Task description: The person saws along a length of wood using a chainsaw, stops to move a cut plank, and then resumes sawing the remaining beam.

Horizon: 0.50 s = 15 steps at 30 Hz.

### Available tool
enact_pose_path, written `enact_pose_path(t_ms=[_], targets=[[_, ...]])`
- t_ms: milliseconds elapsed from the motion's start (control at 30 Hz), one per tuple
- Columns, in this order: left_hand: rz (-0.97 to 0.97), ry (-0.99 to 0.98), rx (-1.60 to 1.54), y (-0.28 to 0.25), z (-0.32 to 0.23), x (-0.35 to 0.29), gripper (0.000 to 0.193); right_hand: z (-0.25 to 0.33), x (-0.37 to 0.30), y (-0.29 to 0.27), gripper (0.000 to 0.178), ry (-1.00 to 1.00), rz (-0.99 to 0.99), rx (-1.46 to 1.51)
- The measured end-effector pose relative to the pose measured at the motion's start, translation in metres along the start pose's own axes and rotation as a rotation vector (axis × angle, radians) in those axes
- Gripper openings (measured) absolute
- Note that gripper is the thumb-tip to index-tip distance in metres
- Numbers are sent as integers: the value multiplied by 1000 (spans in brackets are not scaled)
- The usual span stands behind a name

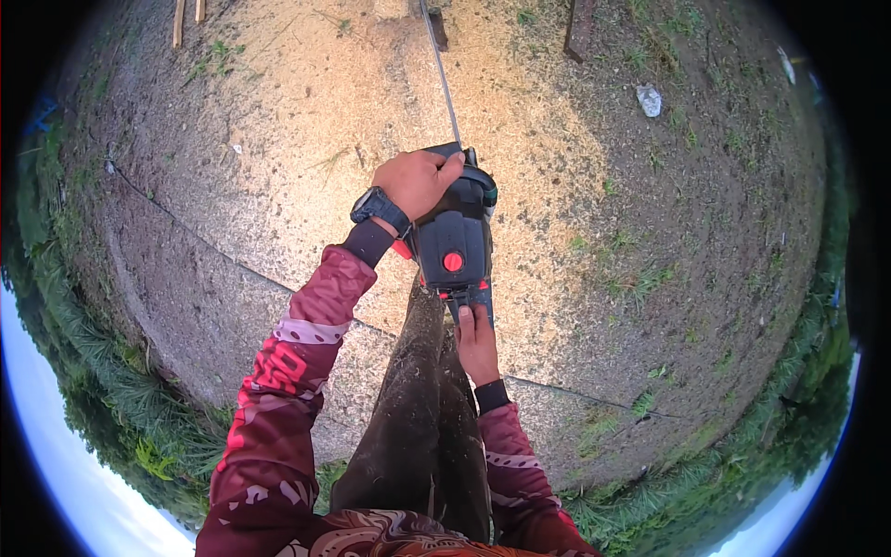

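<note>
A black chainsaw (pixel 453 239) with a red knob on its top cover is held in front of my legs. Its long thin guide bar (pixel 443 79) points away from me toward the top of the view. My left hand (pixel 415 181), with a dark watch on the wrist, is closed on the front handle, its thumb lying across the top. Behind the body, my right hand (pixel 477 343) is closed around the rear handle, thumb on top. The fingers of my right hand under the handle are partly hidden. Whether the chain is moving cannot be told.
Pale sawdust (pixel 529 213) covers the ground around the saw. A dark cord (pixel 218 252) runs across the ground behind it. Wooden strips (pixel 179 23) lie far left, a dark beam (pixel 579 28) far right, with a whitish lump (pixel 650 100) nearby. The bar's tip reaches a wood piece (pixel 394 8).
</note>
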<state>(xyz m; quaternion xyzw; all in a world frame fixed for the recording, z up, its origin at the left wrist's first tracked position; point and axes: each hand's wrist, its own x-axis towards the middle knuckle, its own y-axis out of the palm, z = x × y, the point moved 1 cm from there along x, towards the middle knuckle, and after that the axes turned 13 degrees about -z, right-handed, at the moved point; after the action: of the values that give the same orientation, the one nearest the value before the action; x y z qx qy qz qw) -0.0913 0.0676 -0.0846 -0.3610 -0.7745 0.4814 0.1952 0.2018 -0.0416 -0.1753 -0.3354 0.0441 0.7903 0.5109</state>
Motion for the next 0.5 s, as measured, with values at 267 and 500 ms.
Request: enact_pose_path(t_ms=[267, 500], targets=[[-22, 33, -10, -6, 4, 22, 58, 14, 13, 10, 35, -22, 3, -28], [-34, 23, 0, -10, 10, 33, 58, 29, 19, 19, 47, 38, 40, -97]])
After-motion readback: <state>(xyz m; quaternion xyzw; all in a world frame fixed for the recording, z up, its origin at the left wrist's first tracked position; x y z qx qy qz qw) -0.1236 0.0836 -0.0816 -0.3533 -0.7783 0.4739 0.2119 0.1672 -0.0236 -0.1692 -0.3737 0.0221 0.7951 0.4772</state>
